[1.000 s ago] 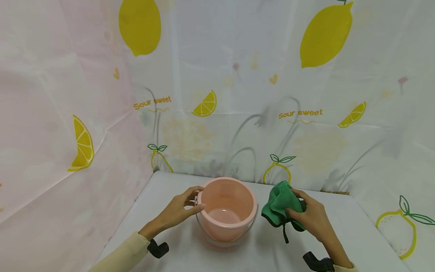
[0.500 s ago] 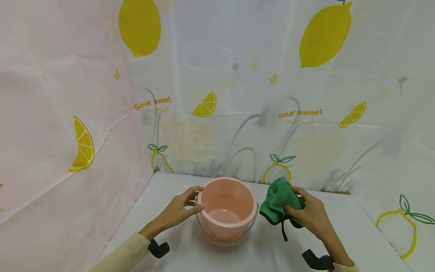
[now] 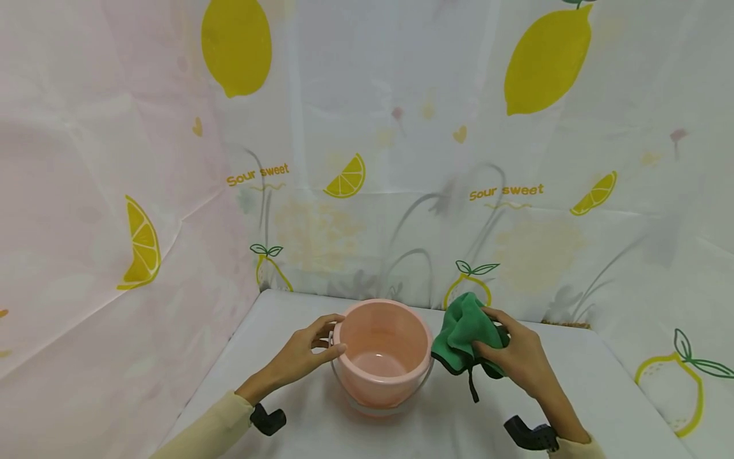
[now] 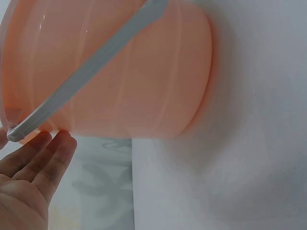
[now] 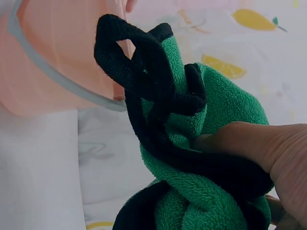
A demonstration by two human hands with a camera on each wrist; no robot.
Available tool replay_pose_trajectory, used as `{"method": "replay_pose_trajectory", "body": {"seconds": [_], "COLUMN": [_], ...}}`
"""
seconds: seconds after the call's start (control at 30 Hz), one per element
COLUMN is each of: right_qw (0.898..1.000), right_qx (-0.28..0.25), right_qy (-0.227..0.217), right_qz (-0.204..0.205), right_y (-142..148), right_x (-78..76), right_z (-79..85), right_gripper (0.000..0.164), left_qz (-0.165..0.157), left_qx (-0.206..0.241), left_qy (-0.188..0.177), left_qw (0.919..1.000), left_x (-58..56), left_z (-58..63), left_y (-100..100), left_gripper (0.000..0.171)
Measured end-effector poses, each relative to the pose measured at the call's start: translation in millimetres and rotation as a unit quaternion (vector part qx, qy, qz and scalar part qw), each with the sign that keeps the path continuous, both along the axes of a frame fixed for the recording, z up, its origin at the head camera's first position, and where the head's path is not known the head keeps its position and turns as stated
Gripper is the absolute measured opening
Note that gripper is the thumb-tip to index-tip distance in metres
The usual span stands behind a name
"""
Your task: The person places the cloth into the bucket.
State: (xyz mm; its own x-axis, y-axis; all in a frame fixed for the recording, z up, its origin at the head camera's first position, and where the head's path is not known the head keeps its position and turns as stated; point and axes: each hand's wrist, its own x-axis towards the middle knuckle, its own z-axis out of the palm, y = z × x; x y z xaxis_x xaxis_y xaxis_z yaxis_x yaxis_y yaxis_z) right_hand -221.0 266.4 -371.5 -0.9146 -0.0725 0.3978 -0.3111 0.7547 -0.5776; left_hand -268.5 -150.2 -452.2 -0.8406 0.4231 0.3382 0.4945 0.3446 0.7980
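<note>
Looks light, soft and floppy

Green terry towel [image 3: 466,335] is up off the bench [image 3: 596,382], just right of the pink bucket [image 3: 373,390], with the right-hand grip [image 3: 518,358] pinching its bunched side. Should weigh next to nothing; I'd grab the thick bunch. Long axis roughly upright, peak on top, black loop [image 3: 473,386] dangling below. Left-hand grip [image 3: 298,352] has the bucket's rim [image 3: 385,380] between thumb and fingers

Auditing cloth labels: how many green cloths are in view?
1: a green cloth, pinched in the right hand beside the bucket. Bunched folds could hide another.
</note>
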Motion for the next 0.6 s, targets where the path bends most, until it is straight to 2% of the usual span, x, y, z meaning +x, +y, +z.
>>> {"method": "replay_pose_trajectory", "body": {"seconds": [0.6], "right_qw": [0.999], "right_qx": [-0.017], "right_qy": [0.016], "right_qz": [0.032], "right_y": [-13.9], "right_x": [-4.4], "right_z": [5.3], "right_gripper": [0.058], "left_qz": [0.005], "left_qx": [-0.005], "left_qy": [-0.004], "left_qw": [1.0000], "left_x": [0.1], "left_z": [-0.3], "left_y": [0.0], "left_gripper": [0.056]}}
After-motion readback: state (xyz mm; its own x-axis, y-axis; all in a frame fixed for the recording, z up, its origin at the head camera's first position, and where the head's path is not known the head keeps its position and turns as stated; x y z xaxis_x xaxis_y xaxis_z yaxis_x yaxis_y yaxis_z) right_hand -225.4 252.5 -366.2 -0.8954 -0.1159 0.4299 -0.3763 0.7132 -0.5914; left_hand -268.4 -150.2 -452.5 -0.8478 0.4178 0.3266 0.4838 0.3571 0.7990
